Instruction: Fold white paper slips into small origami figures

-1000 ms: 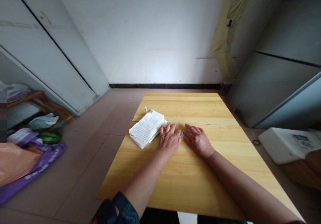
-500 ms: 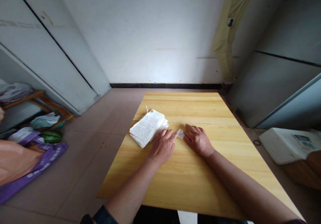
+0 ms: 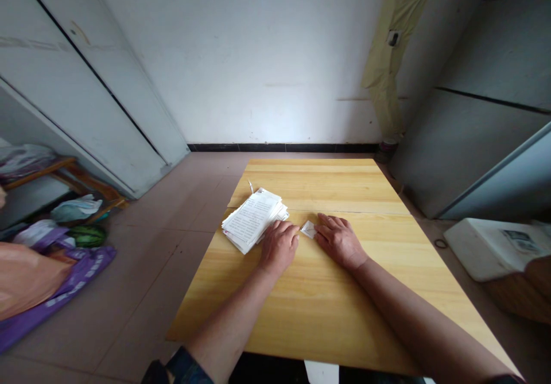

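Observation:
A small piece of folded white paper (image 3: 308, 229) lies on the wooden table between my two hands. My right hand (image 3: 340, 239) rests on the table, its thumb side holding the paper's right edge down. Just left of the paper is my left hand (image 3: 279, 245), palm down with its fingers loosely stretched and a narrow gap before the paper. A stack of printed sheets (image 3: 253, 217) sits beyond it at the left, its edges uneven. Part of the stack's near right side is hidden behind my left fingers.
The table (image 3: 327, 309) has a seam across its far half. Behind the sheets lies a small white scrap (image 3: 251, 186). On the floor are a purple bag (image 3: 86, 275) and a watermelon (image 3: 87, 235) to the left, and a white box (image 3: 491, 249) to the right.
My left hand has drawn slightly left, off the folded paper, and more of the paper's left side shows. The right hand stays in place.

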The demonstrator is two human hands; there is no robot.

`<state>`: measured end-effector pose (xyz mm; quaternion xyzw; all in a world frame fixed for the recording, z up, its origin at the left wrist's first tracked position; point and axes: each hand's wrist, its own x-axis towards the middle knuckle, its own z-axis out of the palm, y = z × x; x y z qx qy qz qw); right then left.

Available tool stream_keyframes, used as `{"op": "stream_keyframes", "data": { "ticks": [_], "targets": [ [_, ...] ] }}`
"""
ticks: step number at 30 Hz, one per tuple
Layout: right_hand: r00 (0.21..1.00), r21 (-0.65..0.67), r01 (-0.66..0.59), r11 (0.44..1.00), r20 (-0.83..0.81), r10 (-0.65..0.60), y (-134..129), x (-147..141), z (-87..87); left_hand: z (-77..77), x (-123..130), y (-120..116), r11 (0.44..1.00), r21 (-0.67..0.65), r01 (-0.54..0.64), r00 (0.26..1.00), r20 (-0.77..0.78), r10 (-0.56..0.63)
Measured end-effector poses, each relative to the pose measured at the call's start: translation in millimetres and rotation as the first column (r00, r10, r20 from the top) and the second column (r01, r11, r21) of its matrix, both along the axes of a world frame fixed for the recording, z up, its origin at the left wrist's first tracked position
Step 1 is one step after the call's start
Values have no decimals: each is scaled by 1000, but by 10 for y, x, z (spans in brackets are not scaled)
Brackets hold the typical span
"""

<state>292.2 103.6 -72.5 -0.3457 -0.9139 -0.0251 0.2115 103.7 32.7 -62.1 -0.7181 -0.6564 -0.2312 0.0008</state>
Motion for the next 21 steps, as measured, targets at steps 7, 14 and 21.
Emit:
{"op": "stream_keyframes", "data": {
  "ticks": [7, 14, 21],
  "targets": [
    [1000, -16, -4, 1000, -10, 4, 2, 12, 5, -33, 43, 210, 997, -28, -66, 995, 76, 68],
    [1000, -26, -6, 1000, -18, 6, 11, 18, -8, -10, 77, 210, 995, -35, -96, 995, 31, 97],
    [1000, -12, -10, 1000, -26, 10, 19, 20, -30, 53, 143, 221, 988, -78, -136, 990, -56, 131]
  ]
}}
